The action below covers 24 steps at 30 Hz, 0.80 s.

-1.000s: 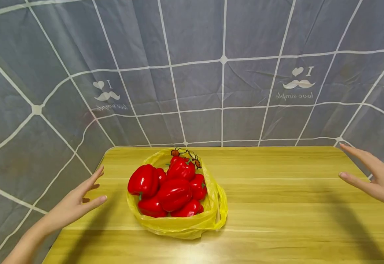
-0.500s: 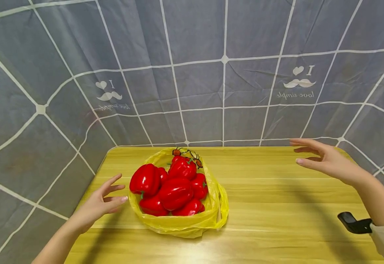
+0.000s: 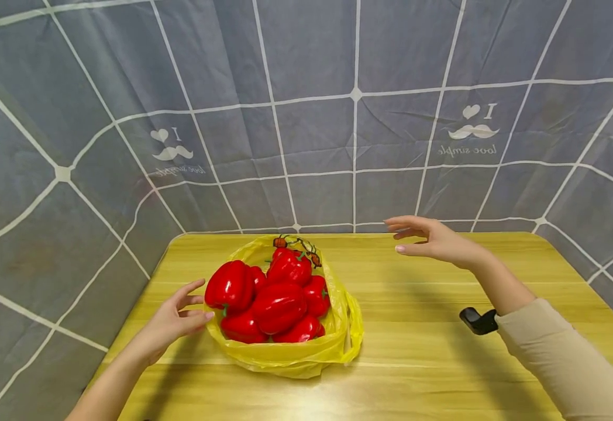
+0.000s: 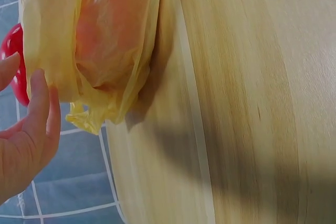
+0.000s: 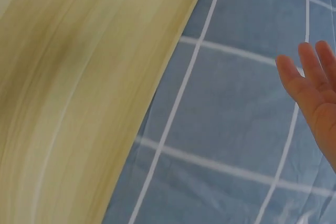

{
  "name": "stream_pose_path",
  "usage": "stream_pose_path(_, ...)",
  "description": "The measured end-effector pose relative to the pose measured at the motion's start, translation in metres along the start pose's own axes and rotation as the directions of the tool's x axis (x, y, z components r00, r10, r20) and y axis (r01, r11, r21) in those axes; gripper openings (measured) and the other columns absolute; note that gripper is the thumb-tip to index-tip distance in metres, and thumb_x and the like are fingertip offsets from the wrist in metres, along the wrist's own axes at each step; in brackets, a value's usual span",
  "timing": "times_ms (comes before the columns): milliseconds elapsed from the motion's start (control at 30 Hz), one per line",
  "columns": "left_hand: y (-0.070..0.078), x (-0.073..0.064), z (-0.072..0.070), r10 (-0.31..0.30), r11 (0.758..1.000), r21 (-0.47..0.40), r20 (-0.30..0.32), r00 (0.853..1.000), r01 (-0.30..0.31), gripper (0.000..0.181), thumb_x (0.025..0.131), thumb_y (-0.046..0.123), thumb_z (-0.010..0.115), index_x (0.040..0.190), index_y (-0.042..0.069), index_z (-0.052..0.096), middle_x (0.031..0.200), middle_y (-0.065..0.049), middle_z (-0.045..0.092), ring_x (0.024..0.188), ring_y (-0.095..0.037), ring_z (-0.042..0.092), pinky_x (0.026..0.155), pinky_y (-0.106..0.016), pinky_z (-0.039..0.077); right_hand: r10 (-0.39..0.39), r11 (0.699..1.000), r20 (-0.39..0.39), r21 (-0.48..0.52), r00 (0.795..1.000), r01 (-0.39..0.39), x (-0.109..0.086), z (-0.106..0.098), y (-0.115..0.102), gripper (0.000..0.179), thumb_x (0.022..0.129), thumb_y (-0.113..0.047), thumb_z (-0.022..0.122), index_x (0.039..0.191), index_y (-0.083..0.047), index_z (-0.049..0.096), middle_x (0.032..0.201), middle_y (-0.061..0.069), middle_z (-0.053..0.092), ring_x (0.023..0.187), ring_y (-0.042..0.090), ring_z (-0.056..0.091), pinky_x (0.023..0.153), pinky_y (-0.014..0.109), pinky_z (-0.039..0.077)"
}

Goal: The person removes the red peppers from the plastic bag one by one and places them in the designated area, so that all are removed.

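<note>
Head view: left hand and right hand hold nothing, fingers loosely spread. Bag sits on the desk beside the left; we judge a bump could roll heaped peppers out.

Glossy red peppers, a translucent yellow bag, a white-gridded grey-blue curtain.

Peppers look glossy, the bag thin plastic, the tabletop wood, the curtain cloth.
</note>
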<state>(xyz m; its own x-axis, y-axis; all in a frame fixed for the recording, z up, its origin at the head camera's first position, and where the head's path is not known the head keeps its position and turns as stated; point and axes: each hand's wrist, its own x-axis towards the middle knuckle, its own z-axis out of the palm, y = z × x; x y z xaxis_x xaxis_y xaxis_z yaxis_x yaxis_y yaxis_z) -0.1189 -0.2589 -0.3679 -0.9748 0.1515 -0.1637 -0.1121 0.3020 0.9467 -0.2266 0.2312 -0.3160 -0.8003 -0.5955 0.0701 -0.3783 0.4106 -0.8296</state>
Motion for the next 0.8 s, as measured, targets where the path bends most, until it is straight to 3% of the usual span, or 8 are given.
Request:
stream_pose_path(133,0.001,0.003,0.002,-0.003,1.0,-0.008,0.008,1.0,0.003,0.079,0.085,0.009,0.066,0.146,0.001,0.017,0.128,-0.029,0.038,0.092,-0.02,0.058,0.08,-0.041,0.052,-0.023,0.999,0.028,0.042,0.999,0.022,0.022,0.011,-0.002,0.055,0.088,-0.015,0.066,0.137,-0.01,0.044,0.138,0.012,0.043,0.123,0.033,0.043,0.092,0.046,0.044)
stream_pose_path(500,0.0,0.002,0.008,-0.038,0.999,-0.012,-0.016,0.999,0.038,0.075,0.085,0.007,0.065,0.145,0.001,0.02,0.128,-0.028,0.036,0.086,-0.02,0.053,0.075,-0.036,0.053,-0.078,0.994,0.138,0.082,0.987,0.067,0.069,0.057,-0.009,0.054,0.087,-0.016,0.067,0.136,-0.009,0.046,0.137,0.01,0.045,0.121,0.03,0.045,0.095,0.045,0.042)
stream_pose_path(800,0.0,0.003,0.009,-0.039,0.999,-0.009,-0.035,0.999,0.038,0.071,0.084,0.007,0.066,0.143,0.0,0.025,0.126,-0.027,0.039,0.087,-0.02,0.052,0.073,-0.034,0.053,-0.11,0.992,0.209,0.086,0.972,0.093,0.095,0.079,-0.017,0.056,0.086,-0.015,0.067,0.136,-0.002,0.044,0.137,0.018,0.044,0.119,0.036,0.047,0.093,0.044,0.044)
